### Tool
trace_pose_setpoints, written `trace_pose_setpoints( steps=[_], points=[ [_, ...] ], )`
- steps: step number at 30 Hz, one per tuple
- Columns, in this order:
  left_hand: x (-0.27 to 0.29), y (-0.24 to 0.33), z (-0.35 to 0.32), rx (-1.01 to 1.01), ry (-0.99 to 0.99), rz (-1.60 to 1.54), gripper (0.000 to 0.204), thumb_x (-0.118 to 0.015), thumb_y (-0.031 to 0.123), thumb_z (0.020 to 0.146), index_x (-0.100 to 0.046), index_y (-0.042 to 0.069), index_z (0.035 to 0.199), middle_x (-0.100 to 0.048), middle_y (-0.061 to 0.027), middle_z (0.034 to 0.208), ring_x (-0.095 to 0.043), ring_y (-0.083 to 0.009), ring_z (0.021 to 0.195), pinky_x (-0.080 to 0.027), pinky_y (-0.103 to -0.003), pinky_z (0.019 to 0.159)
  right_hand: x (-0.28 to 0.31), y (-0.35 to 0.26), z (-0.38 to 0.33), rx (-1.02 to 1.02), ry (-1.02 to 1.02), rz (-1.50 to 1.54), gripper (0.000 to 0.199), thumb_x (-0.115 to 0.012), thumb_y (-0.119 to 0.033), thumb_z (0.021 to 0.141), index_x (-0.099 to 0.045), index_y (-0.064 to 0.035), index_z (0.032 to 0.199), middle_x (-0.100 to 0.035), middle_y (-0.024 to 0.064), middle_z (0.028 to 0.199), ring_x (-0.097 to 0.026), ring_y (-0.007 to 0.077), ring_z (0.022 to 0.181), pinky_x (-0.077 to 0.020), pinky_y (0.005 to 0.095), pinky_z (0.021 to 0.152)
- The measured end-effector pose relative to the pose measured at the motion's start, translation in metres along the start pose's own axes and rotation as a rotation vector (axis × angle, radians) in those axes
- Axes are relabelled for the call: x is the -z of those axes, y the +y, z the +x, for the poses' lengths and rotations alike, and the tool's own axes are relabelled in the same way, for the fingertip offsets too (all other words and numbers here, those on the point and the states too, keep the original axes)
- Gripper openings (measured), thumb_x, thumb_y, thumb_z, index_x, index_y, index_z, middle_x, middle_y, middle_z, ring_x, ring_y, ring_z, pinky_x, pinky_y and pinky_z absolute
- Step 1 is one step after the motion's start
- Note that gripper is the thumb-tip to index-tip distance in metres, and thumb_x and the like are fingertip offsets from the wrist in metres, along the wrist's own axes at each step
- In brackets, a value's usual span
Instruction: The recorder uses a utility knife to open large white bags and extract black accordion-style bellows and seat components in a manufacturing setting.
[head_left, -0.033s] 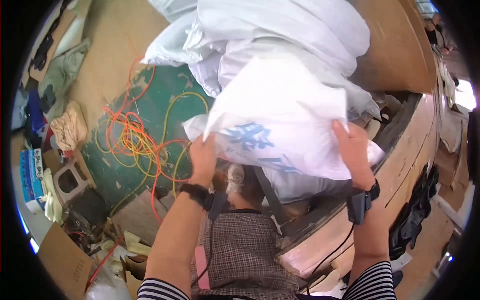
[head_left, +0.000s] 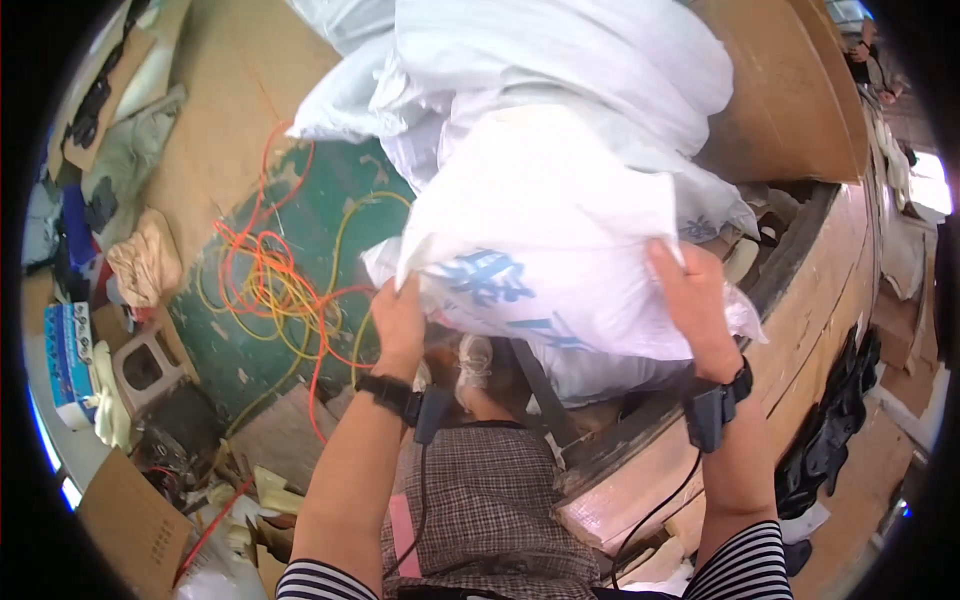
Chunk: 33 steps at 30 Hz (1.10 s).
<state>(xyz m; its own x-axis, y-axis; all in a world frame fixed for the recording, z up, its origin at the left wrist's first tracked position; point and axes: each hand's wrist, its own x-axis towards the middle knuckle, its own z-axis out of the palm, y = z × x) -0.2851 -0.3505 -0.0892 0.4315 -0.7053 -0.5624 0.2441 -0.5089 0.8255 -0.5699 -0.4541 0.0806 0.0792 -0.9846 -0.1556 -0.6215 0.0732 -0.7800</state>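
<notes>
both forearms raised; left hand [head_left: 398,322] and right hand [head_left: 693,302] clenched, wrists banded in black.

We are wearing black-and-white striped sleeves, a brown checked garment, and black wrist devices trailing thin black cables.

Bright daylight, seemingly from the right; sacks glare, fisheye rim dark and bent.
</notes>
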Motion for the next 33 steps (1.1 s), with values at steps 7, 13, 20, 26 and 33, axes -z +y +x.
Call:
trace_pose_setpoints(
  steps=[7, 13, 20, 26, 33],
  points=[
    [0.022, 0.238, -0.073, -0.339, 0.073, 0.179, 0.028, -0.057, 0.018, 0.089, -0.064, -0.006, 0.099, -0.056, -0.0012, 0.074, -0.046, -0.0088, 0.067, -0.040, -0.027, 0.059, 0.078, -0.140, -0.054, 0.010, 0.226, 0.346, 0.042, -0.060, -0.025, 0.092, -0.044, -0.0018, 0.061, -0.037, -0.0081, 0.060, -0.032, 0.0037, 0.059, -0.0280, 0.0257, 0.049],
    [-0.015, 0.443, -0.214, -0.944, -0.171, 0.239, 0.023, -0.056, 0.017, 0.088, -0.064, -0.004, 0.094, -0.050, 0.0003, 0.065, -0.043, -0.0078, 0.061, -0.036, -0.027, 0.054, 0.166, -0.227, -0.189, -0.052, 0.671, 0.641, 0.029, -0.058, -0.023, 0.093, -0.061, -0.0038, 0.072, -0.050, -0.0088, 0.069, -0.040, 0.0014, 0.064, -0.0331, 0.0212, 0.055],
    [-0.090, 0.538, -0.464, -1.425, -0.881, 0.328, 0.018, -0.058, 0.016, 0.088, -0.062, 0.002, 0.099, -0.055, 0.0027, 0.079, -0.046, -0.0046, 0.073, -0.038, -0.019, 0.064, 0.249, -0.247, -0.426, 0.217, 1.249, 1.008, 0.030, -0.055, -0.023, 0.095, -0.060, 0.0031, 0.108, -0.063, 0.0090, 0.108, -0.060, 0.0151, 0.096, -0.0452, 0.0287, 0.087],
    [-0.091, 0.527, -0.577, -1.956, -1.192, 0.159, 0.053, -0.065, 0.014, 0.079, -0.045, 0.005, 0.128, -0.052, -0.0108, 0.125, -0.050, -0.0215, 0.112, -0.038, -0.033, 0.096, 0.207, -0.184, -0.614, 0.014, 1.788, 1.005, 0.034, -0.056, -0.026, 0.094, -0.058, 0.0039, 0.109, -0.062, 0.0095, 0.109, -0.058, 0.0179, 0.097, -0.0452, 0.0316, 0.087],
    [-0.087, 0.389, -0.424, -1.251, -1.175, 0.737, 0.028, -0.062, 0.013, 0.081, -0.061, -0.002, 0.105, -0.066, -0.0110, 0.096, -0.062, -0.0202, 0.088, -0.048, -0.032, 0.080, 0.156, -0.034, -0.677, -0.576, 1.878, 0.815, 0.039, -0.054, -0.037, 0.091, -0.062, -0.0011, 0.078, -0.058, 0.0054, 0.067, -0.055, 0.0144, 0.061, -0.0448, 0.0320, 0.055]
  ],
)
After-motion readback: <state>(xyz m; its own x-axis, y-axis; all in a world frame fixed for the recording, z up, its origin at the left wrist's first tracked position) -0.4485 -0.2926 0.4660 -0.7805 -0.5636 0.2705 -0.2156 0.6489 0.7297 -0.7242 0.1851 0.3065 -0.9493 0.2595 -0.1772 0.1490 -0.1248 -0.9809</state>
